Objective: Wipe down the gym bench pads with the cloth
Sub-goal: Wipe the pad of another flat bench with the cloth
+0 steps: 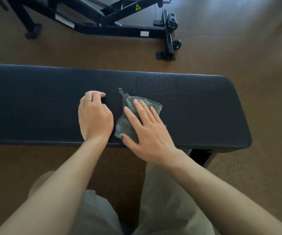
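A long black padded gym bench (pixel 35 102) runs across the view, its right end rounded. A grey-green cloth (pixel 128 128) with a white mesh edge lies flat on the pad near the front edge. My right hand (pixel 147 131) presses flat on the cloth, fingers spread and pointing up-left. My left hand (pixel 94 117) rests on the bare pad just left of the cloth, fingers curled under, a ring on one finger. A damp, darker patch (pixel 162 85) shows on the pad beyond the cloth.
A black metal frame of another gym machine (pixel 120 29) stands on the brown floor behind the bench, with a small wheel (pixel 177 43) at its right foot. A bench leg (pixel 202 157) shows under the right end. My knees are below, close to the bench's front.
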{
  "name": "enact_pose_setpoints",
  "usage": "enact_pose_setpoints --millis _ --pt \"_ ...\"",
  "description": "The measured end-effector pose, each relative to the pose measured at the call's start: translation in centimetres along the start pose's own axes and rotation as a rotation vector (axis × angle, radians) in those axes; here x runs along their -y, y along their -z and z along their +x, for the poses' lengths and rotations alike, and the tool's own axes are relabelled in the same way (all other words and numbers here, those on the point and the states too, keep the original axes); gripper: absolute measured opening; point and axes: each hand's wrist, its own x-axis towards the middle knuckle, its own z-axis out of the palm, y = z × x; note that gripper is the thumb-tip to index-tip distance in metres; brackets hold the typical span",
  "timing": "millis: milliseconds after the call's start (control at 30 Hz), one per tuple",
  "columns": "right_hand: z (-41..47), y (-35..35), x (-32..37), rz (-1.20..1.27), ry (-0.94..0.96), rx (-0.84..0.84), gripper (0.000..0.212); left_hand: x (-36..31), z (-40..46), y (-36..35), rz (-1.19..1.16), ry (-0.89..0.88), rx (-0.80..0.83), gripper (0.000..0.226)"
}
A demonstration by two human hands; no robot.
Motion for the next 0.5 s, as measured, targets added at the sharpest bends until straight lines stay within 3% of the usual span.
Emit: enact_pose_setpoints --millis 333,433,500 --pt "-3.1 -1.1 -3.5 -0.165 0.299 -0.159 0.066 -0.2 0.2 -0.2 0.003 0.013 -0.021 0.036" --pt "-2.9 -0.5 -4.0 -0.062 0.353 -0.206 0.044 -0.2 0.2 -0.3 0.004 0.025 -0.013 0.036" --pt "-2.1 1.2 -4.1 0.138 0.305 -0.233 0.034 -0.2 0.2 -0.2 0.004 0.026 -0.013 0.036"
